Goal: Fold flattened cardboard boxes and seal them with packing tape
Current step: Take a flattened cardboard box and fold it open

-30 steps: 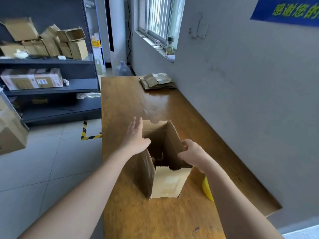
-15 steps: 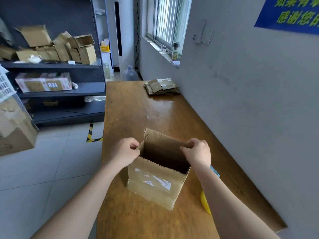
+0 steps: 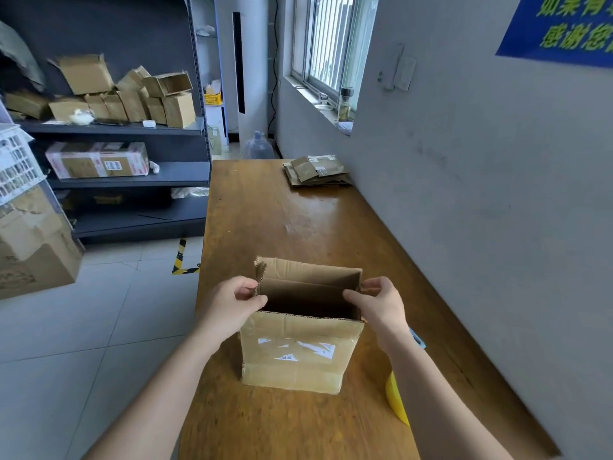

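Your left hand (image 3: 232,303) and right hand (image 3: 381,305) pinch opposite top edges of the open brown corrugated cardboard box (image 3: 292,375), upright on the wooden bench (image 3: 265,210); its torn white label scraps (image 3: 300,350) are unreadable.

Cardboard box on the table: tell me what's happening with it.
A person holds the cardboard box upright on the wooden table. The left hand pinches its left top edge and the right hand pinches its right. The top is open and not yet folded shut. A yellow roll, likely the tape, lies untouched beside the right forearm. A stack of flattened boxes sits at the table's far end.
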Demonstrator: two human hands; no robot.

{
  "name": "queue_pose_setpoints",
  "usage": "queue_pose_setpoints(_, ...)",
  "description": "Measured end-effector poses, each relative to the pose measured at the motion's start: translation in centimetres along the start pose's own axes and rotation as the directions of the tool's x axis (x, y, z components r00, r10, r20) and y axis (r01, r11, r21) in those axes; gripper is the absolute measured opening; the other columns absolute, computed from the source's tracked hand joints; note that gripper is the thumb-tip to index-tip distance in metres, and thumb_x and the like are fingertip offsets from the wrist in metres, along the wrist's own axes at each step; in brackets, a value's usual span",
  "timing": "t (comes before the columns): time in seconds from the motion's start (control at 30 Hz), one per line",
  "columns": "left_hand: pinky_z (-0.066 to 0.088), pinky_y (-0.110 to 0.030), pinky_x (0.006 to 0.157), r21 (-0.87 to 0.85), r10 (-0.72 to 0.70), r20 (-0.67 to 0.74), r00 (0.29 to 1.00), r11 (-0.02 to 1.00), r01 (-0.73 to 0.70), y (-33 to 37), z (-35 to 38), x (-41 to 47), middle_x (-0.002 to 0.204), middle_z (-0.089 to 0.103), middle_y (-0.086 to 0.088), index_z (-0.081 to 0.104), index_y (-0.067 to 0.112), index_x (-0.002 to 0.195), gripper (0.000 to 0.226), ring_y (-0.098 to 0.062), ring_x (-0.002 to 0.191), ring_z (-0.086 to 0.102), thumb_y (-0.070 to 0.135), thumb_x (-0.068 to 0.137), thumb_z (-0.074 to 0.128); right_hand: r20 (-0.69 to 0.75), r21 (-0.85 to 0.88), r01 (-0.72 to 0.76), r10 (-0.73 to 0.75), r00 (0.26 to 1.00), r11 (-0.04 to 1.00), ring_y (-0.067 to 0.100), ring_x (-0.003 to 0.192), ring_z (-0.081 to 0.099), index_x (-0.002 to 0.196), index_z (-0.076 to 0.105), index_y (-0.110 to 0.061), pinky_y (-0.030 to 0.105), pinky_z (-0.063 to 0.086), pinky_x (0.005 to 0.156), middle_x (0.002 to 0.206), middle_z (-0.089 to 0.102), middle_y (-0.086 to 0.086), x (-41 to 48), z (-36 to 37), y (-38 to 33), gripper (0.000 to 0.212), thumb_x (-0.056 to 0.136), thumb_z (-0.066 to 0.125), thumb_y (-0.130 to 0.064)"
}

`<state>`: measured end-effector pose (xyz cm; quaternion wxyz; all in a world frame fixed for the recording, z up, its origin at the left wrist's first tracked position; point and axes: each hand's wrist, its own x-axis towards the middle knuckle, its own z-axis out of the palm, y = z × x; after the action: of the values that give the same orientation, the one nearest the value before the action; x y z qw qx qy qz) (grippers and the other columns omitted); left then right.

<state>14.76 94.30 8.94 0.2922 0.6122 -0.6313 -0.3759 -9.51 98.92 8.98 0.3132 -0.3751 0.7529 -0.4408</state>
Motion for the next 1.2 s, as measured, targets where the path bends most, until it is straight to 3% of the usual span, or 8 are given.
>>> queue_pose_setpoints(0.13,0.044,-0.03,0.085,-0.034,-0.004,0.007,1.0,0.999,0.004,-0.3,0.3,0.0,0.114,0.057,0.007,0.061,0.026,0.122,0.034,-0.01,0.102,0.05,0.031,0.089,0.068,0.119,0.037,0.034,-0.039,0.992,0.999,0.013,0.098,0.058,0.115,0.053,-0.018,0.017,0.047,0.063,0.111,0.058,-0.003,-0.8,0.0,0.3,0.04,0.082,0.073,-0.011)
queue_pose_setpoints(0.37,0.04,-0.028,0.086,-0.002,-0.002,0.1,0.995,1.0,0.002,-1.2,0.6,-0.1,0.127,0.045,0.007,0.056,0.028,0.131,0.042,-0.009,0.103,0.05,0.012,0.092,0.059,0.304,0.1,0.055,-0.083,0.949,0.993,0.011,0.122,0.05,0.128,0.059,-0.025,0.032,0.044,0.1,0.131,0.055,-0.011,-1.6,-0.4,1.6,0.046,0.085,0.072,-0.022)
queue_pose_setpoints(0.57,0.037,-0.026,0.087,0.067,0.052,0.127,0.991,0.996,-0.061,-1.4,0.7,-0.3,0.126,0.045,0.01,0.056,0.021,0.131,0.039,-0.006,0.1,0.048,0.009,0.095,0.05,0.412,-0.108,0.2,-0.139,0.9,0.974,0.011,0.139,0.033,0.129,0.061,-0.023,0.037,0.029,0.116,0.149,0.04,-0.014,-1.4,-0.4,2.2,0.036,0.097,0.047,-0.016)
queue_pose_setpoints(0.83,0.031,-0.022,0.094,0.324,0.264,0.126,0.956,0.9,-0.292,-2.8,0.7,-0.5,0.127,0.052,0.014,0.068,0.014,0.118,0.035,-0.004,0.118,0.04,0.024,0.102,0.039,0.461,-0.459,0.465,-0.244,0.853,0.757,0.011,0.131,0.033,0.122,0.067,-0.023,0.028,0.027,0.107,0.141,0.046,-0.008,-0.1,-0.3,2.5,0.064,0.085,0.018,-0.039)
queue_pose_setpoints(0.93,0.034,-0.022,0.09,0.335,0.279,0.157,0.947,0.887,-0.317,-3.1,0.6,-0.5,0.122,0.049,0.015,0.07,0.011,0.114,0.038,-0.006,0.119,0.043,0.031,0.102,0.039,0.497,-0.494,0.476,-0.213,0.842,0.728,0.011,0.121,0.032,0.11,0.071,-0.02,0.024,0.022,0.096,0.125,0.047,-0.005,0.0,-0.4,2.0,0.05,0.102,0.024,-0.037)
queue_pose_setpoints(1.03,0.038,-0.021,0.081,0.303,0.234,0.236,0.943,0.904,-0.3,-3.3,0.6,-0.4,0.113,0.044,0.02,0.072,0.016,0.105,0.062,-0.003,0.112,0.046,0.064,0.088,0.038,0.539,-0.457,0.393,-0.104,0.836,0.798,0.015,0.122,0.031,0.091,0.069,-0.036,0.033,0.024,0.107,0.116,0.04,-0.008,0.3,-1.1,1.5,0.043,0.098,0.032,-0.058)
queue_pose_setpoints(1.1,0.039,-0.022,0.081,0.304,0.192,0.323,0.927,0.906,-0.294,-3.9,0.6,-0.4,0.114,0.041,0.021,0.069,0.023,0.116,0.074,0.0,0.11,0.044,0.078,0.075,0.039,0.621,-0.46,0.377,-0.012,0.784,0.804,0.015,0.117,0.033,0.099,0.067,-0.045,0.039,0.026,0.111,0.113,0.037,-0.011,0.3,-1.6,1.4,0.039,0.086,0.042,-0.073)
queue_pose_setpoints(1.2,0.044,-0.025,0.089,0.358,0.185,0.319,0.93,0.885,-0.298,-5.1,1.1,-0.5,0.119,0.041,0.022,0.06,0.025,0.13,0.056,0.001,0.11,0.044,0.056,0.084,0.061,0.611,-0.497,0.374,0.009,0.792,0.783,0.01,0.118,0.041,0.127,0.061,-0.025,0.026,0.038,0.101,0.128,0.042,-0.01,0.1,-1.5,2.6,0.048,0.086,0.066,-0.051)
